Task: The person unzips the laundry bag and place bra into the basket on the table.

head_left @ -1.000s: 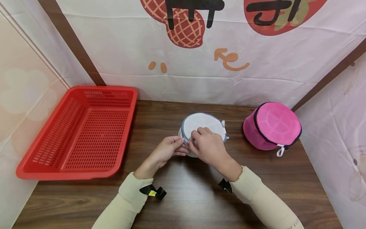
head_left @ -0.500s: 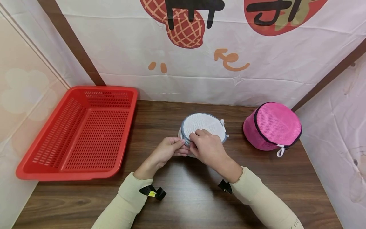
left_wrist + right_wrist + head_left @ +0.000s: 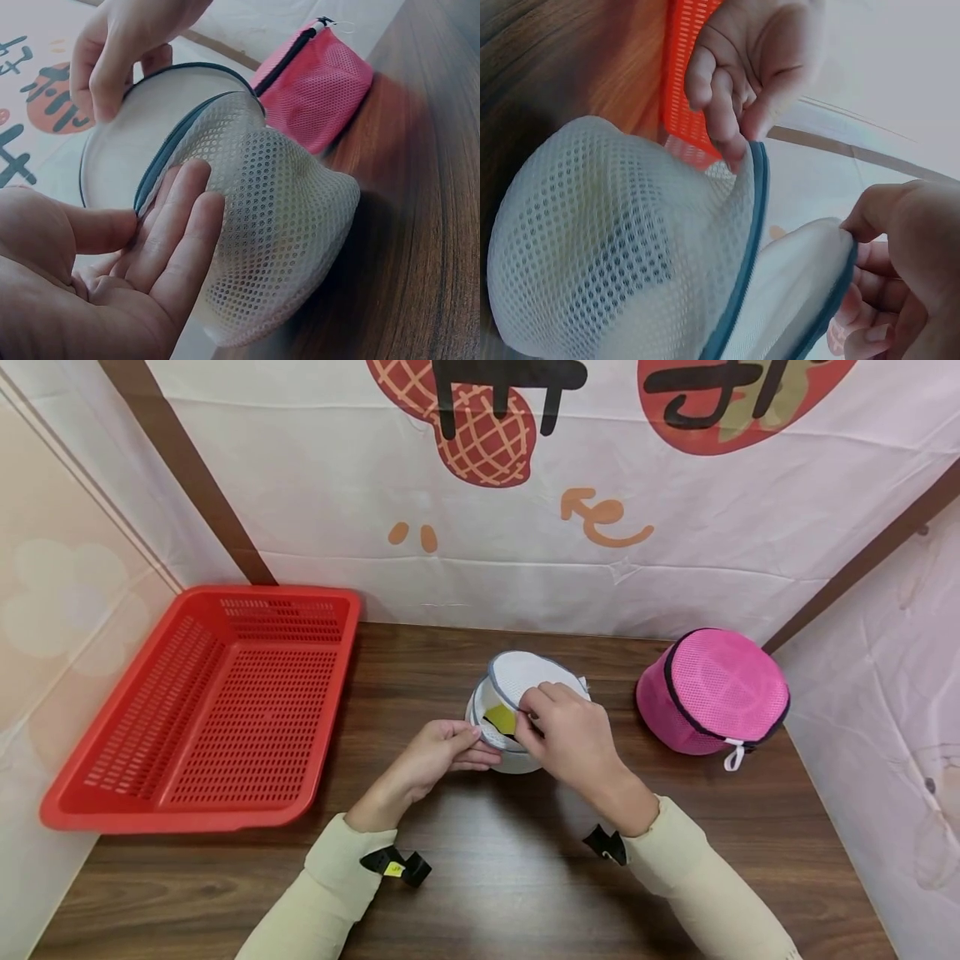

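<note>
A white mesh laundry bag (image 3: 517, 763) with a blue-grey zip edge stands in the middle of the table, its round lid (image 3: 525, 672) partly raised. My left hand (image 3: 426, 758) pinches the bag's rim between thumb and fingers at the left front. With bent fingers, my right hand (image 3: 572, 728) grips the front edge of the lid and holds it up from the rim. Through the gap something yellow-green (image 3: 499, 718) shows inside; its kind is unclear. In the left wrist view the mesh side (image 3: 277, 210) bulges over the table.
To the right stands a pink mesh laundry bag (image 3: 693, 702) with a black zip edge and a white pull loop, its lid down. A red plastic basket (image 3: 330, 727) sits at the left. Behind the wooden table (image 3: 480, 893) hangs a printed cloth (image 3: 322, 485).
The right hand has moved right and slightly up, lifting the lid's front edge off the rim. The yellow-green thing inside has come into sight. The left hand stays at the rim.
</note>
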{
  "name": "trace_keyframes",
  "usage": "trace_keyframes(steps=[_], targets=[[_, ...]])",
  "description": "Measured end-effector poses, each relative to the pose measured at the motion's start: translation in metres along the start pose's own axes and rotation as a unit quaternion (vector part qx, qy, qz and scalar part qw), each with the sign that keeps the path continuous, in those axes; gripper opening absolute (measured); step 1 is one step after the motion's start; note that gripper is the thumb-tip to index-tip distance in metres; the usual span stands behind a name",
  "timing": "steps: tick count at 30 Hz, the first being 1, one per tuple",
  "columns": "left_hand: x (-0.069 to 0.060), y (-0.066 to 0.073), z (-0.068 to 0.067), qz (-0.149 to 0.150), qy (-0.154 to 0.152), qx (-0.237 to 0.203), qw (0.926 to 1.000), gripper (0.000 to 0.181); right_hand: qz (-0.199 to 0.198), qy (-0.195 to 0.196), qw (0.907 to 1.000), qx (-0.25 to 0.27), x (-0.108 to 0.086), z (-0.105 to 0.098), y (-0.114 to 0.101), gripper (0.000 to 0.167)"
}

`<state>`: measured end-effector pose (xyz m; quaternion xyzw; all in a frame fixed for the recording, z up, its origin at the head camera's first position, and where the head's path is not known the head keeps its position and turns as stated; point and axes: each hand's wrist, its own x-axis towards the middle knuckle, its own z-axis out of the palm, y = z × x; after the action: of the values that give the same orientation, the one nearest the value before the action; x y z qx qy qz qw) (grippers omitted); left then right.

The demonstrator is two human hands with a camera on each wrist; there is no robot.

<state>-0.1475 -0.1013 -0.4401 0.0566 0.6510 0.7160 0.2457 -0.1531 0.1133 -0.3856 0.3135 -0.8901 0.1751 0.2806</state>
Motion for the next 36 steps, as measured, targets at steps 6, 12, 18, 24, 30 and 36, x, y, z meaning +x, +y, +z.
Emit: trace_keyframes(steps=[6, 12, 18, 24, 30, 36], targets=[[-0.003, -0.001, -0.006, 0.007, 0.003, 0.004, 1.0000, 0.037, 0.002, 0.038, 0.9990, 0.023, 0.001, -0.009, 0.009, 0.006], [-0.007, 0.002, -0.011, 0.011, 0.013, 0.004, 0.9998, 0.037, 0.028, 0.070, 0.9966, 0.033, -0.001, -0.020, 0.021, 0.005], [-0.009, 0.003, -0.018, 0.011, 0.023, 0.002, 0.9997, 0.036, 0.065, 0.092, 0.9929, 0.037, -0.008, -0.028, 0.039, 0.004], [-0.010, 0.003, -0.021, 0.009, 0.025, 0.011, 0.9996, 0.036, 0.083, 0.105, 0.9904, 0.032, -0.015, -0.031, 0.049, 0.005], [-0.011, 0.002, -0.022, 0.006, 0.023, 0.012, 0.9996, 0.036, 0.111, 0.095, 0.9891, 0.020, -0.023, -0.033, 0.055, 0.006], [-0.012, 0.001, -0.022, 0.005, 0.028, 0.010, 0.9995, 0.036, 0.145, 0.054, 0.9879, 0.008, -0.032, -0.034, 0.057, 0.011]])
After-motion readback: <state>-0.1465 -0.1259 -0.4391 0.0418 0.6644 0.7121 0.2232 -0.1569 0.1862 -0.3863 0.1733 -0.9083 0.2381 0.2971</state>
